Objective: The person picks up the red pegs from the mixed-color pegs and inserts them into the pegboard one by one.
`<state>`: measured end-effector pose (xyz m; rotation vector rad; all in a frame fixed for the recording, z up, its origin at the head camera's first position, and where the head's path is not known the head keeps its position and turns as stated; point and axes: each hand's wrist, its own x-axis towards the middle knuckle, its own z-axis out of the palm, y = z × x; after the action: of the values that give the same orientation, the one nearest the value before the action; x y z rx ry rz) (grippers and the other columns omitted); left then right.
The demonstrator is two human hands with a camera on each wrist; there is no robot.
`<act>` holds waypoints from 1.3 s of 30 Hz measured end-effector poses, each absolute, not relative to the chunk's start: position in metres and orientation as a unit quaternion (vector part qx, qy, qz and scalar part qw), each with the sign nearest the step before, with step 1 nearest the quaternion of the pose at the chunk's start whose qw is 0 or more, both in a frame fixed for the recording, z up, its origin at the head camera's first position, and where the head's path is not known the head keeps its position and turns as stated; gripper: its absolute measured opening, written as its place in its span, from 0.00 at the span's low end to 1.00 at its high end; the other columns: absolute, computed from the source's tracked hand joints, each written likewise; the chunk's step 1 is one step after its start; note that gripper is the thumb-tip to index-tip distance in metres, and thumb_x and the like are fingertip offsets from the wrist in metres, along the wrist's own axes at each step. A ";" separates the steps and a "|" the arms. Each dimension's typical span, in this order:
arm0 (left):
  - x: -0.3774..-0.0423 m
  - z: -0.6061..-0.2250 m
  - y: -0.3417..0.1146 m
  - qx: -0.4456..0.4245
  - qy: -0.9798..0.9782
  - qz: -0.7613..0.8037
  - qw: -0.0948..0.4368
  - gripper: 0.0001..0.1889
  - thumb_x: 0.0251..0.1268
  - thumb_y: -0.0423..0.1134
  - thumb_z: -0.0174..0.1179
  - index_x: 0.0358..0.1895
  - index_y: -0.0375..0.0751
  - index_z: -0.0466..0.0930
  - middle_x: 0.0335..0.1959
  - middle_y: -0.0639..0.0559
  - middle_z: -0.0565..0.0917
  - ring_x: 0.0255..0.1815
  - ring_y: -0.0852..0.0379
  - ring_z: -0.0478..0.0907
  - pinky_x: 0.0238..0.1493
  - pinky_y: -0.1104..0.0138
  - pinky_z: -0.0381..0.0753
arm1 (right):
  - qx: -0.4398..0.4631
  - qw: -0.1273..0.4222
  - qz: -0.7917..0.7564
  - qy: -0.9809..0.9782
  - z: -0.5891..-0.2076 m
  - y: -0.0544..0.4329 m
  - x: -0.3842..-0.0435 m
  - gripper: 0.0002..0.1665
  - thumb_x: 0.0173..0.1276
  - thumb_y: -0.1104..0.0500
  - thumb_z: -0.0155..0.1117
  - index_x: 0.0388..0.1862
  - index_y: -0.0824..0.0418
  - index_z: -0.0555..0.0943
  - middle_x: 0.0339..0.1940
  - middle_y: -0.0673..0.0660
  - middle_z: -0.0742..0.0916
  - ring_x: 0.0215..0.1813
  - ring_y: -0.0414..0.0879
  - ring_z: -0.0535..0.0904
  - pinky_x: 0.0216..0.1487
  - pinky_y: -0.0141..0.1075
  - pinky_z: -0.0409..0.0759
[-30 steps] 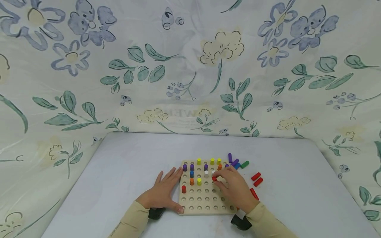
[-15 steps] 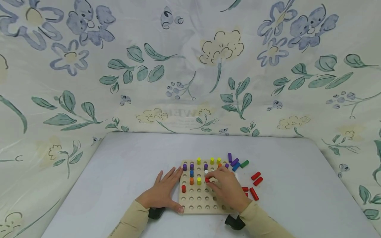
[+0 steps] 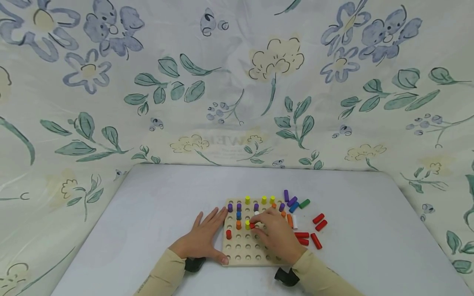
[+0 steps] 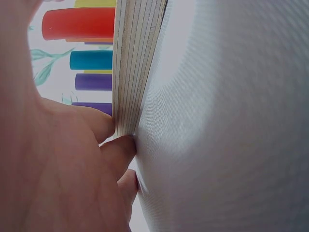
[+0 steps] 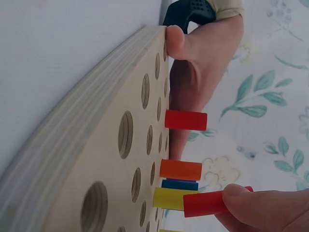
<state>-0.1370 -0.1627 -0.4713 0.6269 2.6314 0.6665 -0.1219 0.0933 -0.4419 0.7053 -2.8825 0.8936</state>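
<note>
White table (image 3: 166, 197) | pegboard (image 3: 242, 252) | loose at right: red pegs (image 3: 316, 241), two purple pegs (image 3: 286, 195), blue peg (image 3: 294, 207), green peg (image 3: 305, 204)

Pale plywood pegboard (image 3: 242, 252) with smooth matt face and visibly layered edge, smooth painted-looking red peg (image 5: 205, 204) with a low sheen, white tabletop (image 4: 217, 121) finely textured up close, matt cloth sleeves (image 3: 161, 273), faintly glossy floral backdrop (image 3: 240, 82)

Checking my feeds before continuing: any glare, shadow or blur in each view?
Head: fairly even light, pegs small but colours readable; left wrist: pale glare on the tabletop beside the board, left hand shaded; right wrist: the board's nearest part looks soft, the red peg in the right hand fairly sharp.
</note>
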 end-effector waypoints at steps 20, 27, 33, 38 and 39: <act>-0.136 -0.470 -0.165 0.230 0.927 0.243 0.169 0.72 0.36 0.69 0.77 0.81 0.37 0.45 0.82 0.43 0.48 0.83 0.42 0.38 0.75 0.36 0.28 | 0.248 -0.005 0.289 -0.924 -0.443 0.077 -0.119 0.10 0.69 0.56 0.70 0.48 0.53 0.87 0.41 0.45 0.87 0.44 0.39 0.75 0.46 0.33 0.82; -0.136 -0.471 -0.165 0.232 0.927 0.243 0.168 0.72 0.36 0.70 0.76 0.81 0.37 0.45 0.82 0.43 0.48 0.83 0.42 0.38 0.75 0.37 0.28 | 0.255 -0.009 0.291 -0.922 -0.444 0.075 -0.118 0.11 0.69 0.55 0.70 0.49 0.54 0.87 0.42 0.46 0.86 0.45 0.40 0.77 0.49 0.35 0.83; -0.136 -0.471 -0.165 0.233 0.925 0.248 0.169 0.72 0.37 0.70 0.76 0.81 0.37 0.45 0.82 0.43 0.48 0.83 0.41 0.38 0.75 0.36 0.28 | 0.272 0.005 0.281 -0.920 -0.445 0.073 -0.119 0.12 0.69 0.55 0.70 0.49 0.56 0.87 0.41 0.46 0.86 0.43 0.39 0.76 0.48 0.33 0.82; -0.137 -0.471 -0.165 0.234 0.924 0.249 0.170 0.72 0.36 0.70 0.77 0.82 0.37 0.44 0.82 0.43 0.48 0.83 0.41 0.37 0.74 0.35 0.28 | 0.270 -0.005 0.284 -0.920 -0.445 0.072 -0.120 0.12 0.69 0.55 0.71 0.49 0.55 0.87 0.41 0.46 0.86 0.45 0.39 0.77 0.48 0.33 0.82; -0.137 -0.471 -0.165 0.234 0.924 0.249 0.170 0.72 0.36 0.69 0.77 0.82 0.37 0.44 0.83 0.43 0.48 0.83 0.41 0.37 0.74 0.35 0.28 | 0.269 -0.006 0.284 -0.920 -0.446 0.072 -0.120 0.12 0.69 0.55 0.71 0.49 0.55 0.87 0.41 0.45 0.86 0.45 0.38 0.77 0.48 0.33 0.82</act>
<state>-0.1368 -0.1650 -0.4706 0.6639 2.6260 0.7079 -0.1205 0.0721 -0.4457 0.8500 -2.9024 0.8956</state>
